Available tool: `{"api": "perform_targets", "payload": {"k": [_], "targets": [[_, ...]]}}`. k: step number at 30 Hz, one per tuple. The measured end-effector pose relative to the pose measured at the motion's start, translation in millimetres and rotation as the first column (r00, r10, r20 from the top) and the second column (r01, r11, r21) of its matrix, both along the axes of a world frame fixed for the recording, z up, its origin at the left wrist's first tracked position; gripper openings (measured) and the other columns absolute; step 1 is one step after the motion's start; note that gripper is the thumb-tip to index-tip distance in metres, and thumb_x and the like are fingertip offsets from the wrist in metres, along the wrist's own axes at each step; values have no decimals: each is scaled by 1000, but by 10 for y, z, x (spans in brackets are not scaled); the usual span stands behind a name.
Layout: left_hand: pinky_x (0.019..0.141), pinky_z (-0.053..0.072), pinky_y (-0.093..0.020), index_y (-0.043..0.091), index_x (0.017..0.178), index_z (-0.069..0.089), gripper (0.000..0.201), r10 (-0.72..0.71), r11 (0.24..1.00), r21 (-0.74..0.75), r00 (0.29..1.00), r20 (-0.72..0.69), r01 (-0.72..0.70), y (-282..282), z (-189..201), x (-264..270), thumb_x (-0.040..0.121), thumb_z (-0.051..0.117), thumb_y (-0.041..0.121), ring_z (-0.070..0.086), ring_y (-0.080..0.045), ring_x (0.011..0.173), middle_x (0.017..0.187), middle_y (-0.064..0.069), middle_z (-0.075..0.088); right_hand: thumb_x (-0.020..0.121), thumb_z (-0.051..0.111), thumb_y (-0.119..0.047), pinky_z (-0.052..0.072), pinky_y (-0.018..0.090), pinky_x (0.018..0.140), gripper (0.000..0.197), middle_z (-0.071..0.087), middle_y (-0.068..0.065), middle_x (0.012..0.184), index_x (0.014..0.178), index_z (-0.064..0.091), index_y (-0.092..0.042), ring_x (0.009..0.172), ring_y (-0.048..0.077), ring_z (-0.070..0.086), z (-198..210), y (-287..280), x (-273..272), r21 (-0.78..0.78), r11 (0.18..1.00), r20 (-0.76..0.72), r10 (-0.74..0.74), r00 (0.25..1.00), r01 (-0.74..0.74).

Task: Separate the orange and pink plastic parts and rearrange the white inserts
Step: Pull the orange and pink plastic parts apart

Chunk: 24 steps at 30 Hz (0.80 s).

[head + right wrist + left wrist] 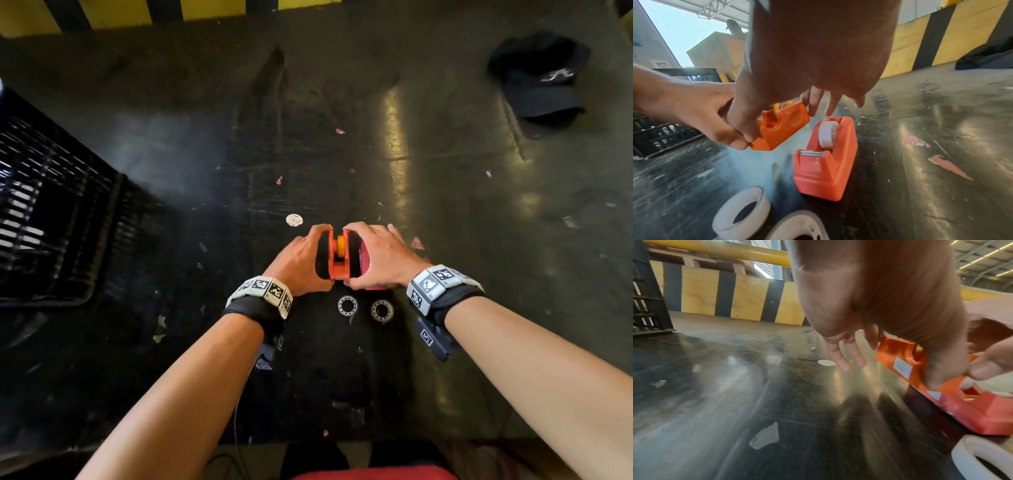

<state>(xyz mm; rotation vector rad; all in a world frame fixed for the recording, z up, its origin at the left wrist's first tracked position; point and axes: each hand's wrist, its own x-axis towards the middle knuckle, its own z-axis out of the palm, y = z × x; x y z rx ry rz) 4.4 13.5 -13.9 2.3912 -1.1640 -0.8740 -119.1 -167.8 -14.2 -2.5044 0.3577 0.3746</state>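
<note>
An orange tape dispenser (339, 255) with a yellow roll (341, 244) is held between both hands. My left hand (305, 260) grips its left side, thumb at the near end. My right hand (376, 257) pinches it from the right, thumb at the near end and fingers past the far end. In the right wrist view the orange dispenser (781, 129) is tilted, apart from the pink dispenser (826, 165), which stands on the table with a white roll (828, 134) in it. Two white ring inserts (347, 305) (382, 310) lie just in front of my wrists.
A black slatted crate (51, 205) stands at the left. A dark cap (541, 78) lies at the far right. A small white disc (294, 219) lies just beyond my left hand. Paper scraps dot the dark scratched table (342, 154). A yellow-black barrier (715, 293) runs along the back.
</note>
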Motion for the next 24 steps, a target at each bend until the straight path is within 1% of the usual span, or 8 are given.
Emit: {"api": "perform_targets", "payload": {"k": [6, 11, 14, 16, 18, 20, 22, 24], "targets": [[103, 47, -50, 24, 141, 33, 98, 86, 987, 128, 989, 124, -102, 254, 64, 195, 60, 85, 46, 53, -29, 125, 140, -5, 51, 60, 83, -63, 31, 50, 118, 105, 59, 6, 139, 147, 35, -26, 132, 29, 51, 107, -2, -29, 37, 998, -5, -53, 999, 53], [112, 38, -57, 24, 155, 26, 105, 54, 941, 315, 974, 220, -123, 331, 40, 175, 71, 82, 53, 37, -35, 141, 156, -8, 36, 65, 84, -59, 31, 54, 119, 106, 54, 4, 147, 152, 31, -27, 136, 29, 50, 120, 85, -56, 44, 998, 50, -43, 998, 41], [116, 34, -61, 25, 158, 21, 97, 93, 961, 236, 973, 210, -142, 281, 54, 127, 80, 78, 38, 24, -36, 150, 164, -8, 22, 65, 83, -58, 32, 52, 119, 106, 53, 3, 149, 152, 32, -26, 138, 28, 48, 98, 136, -70, 63, 997, 114, -53, 992, 45], [115, 38, -56, 23, 153, 35, 71, 127, 990, 30, 968, 217, -136, 200, 105, 60, 89, 67, 25, 33, -33, 147, 160, -9, 33, 63, 80, -60, 32, 50, 119, 107, 53, 3, 149, 153, 33, -25, 138, 28, 48, 87, 163, -94, 65, 997, 152, -52, 987, 43], [107, 48, -43, 18, 144, 49, 48, 201, 969, -152, 979, 27, -195, 83, 224, -8, 97, 58, 25, 55, -26, 131, 144, -9, 56, 62, 76, -65, 33, 50, 118, 108, 54, 3, 149, 153, 33, -25, 138, 28, 48, 81, 192, -110, 62, 998, 174, -44, 984, 34], [100, 55, -34, 13, 138, 55, 42, 215, 956, -154, 952, -220, -251, 1, 340, -68, 101, 55, 32, 68, -19, 115, 128, -8, 69, 62, 76, -66, 34, 48, 117, 108, 55, 4, 147, 152, 32, -26, 137, 28, 49, 61, 229, -109, 59, 998, 180, -38, 983, 28], [96, 58, -34, 11, 133, 59, 40, 224, 951, -142, 928, -297, -275, -29, 381, -93, 101, 56, 35, 72, -17, 106, 118, -7, 74, 62, 78, -64, 34, 48, 117, 108, 56, 4, 146, 152, 31, -27, 136, 28, 50, 61, 266, -107, 61, 998, 181, -38, 983, 27], [81, 59, -23, 11, 127, 62, 36, 267, 930, -158, 907, -326, -331, 5, 366, -96, 100, 59, 35, 72, -13, 97, 112, -6, 76, 63, 80, -63, 36, 47, 116, 107, 57, 4, 144, 151, 32, -26, 134, 28, 52, 80, 267, -122, 56, 998, 170, -43, 984, 34]]}}
